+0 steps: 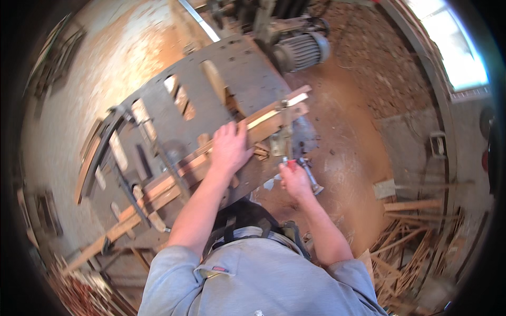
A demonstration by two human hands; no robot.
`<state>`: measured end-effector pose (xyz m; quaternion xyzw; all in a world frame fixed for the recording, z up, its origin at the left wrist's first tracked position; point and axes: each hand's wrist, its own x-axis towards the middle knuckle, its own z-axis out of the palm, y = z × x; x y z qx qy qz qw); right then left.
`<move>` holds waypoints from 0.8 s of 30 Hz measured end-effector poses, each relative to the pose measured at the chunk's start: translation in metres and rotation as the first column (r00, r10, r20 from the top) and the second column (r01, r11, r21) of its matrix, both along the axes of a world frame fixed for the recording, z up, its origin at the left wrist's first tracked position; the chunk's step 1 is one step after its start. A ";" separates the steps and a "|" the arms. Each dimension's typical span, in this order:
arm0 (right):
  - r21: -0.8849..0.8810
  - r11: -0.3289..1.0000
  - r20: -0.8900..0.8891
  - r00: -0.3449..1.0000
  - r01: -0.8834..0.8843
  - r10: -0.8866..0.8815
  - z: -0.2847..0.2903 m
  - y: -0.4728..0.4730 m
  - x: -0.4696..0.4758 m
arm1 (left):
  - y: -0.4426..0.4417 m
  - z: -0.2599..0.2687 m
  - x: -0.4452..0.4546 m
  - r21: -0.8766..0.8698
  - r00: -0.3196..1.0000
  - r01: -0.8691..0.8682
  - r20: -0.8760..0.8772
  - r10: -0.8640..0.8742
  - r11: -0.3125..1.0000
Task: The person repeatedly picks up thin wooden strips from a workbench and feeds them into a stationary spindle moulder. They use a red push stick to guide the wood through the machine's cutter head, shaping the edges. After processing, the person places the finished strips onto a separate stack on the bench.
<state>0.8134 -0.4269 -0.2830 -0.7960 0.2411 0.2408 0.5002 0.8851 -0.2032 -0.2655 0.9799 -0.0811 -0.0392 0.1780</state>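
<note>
A long workpiece of wooden strips (264, 119) lies across a slotted metal table (255, 71), running from lower left to upper right. My left hand (230, 149) is laid over it, its fingers reaching across the top to the far side. At the workpiece's right end a bar clamp (287, 132) crosses the strips. My right hand (297, 181) is closed around the clamp's red handle (291, 164). Small wood blocks (261, 150) sit between the two hands. Further left, another bar clamp (168, 168) also spans the workpiece; blur hides its details.
A finned electric motor (303, 53) stands beyond the table's far right corner. Curved wooden pieces (90, 160) are at the table's left end. Wood chips (367, 67) cover the floor at upper right. Wooden offcuts (399, 256) are heaped at lower right.
</note>
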 end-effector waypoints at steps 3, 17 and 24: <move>-0.001 1.000 0.003 1.000 -0.029 0.029 0.006 0.000 -0.002 | -0.005 0.004 0.000 -0.008 0.996 -0.006 0.090 0.006 1.000; -0.042 0.987 0.042 0.987 -0.156 0.158 0.047 0.004 0.005 | -0.014 0.006 -0.004 0.109 0.994 -0.021 0.112 0.009 0.994; -0.051 0.987 0.094 0.984 -0.150 0.154 0.047 0.005 0.005 | -0.015 0.003 -0.004 0.122 0.990 -0.024 0.141 0.007 0.992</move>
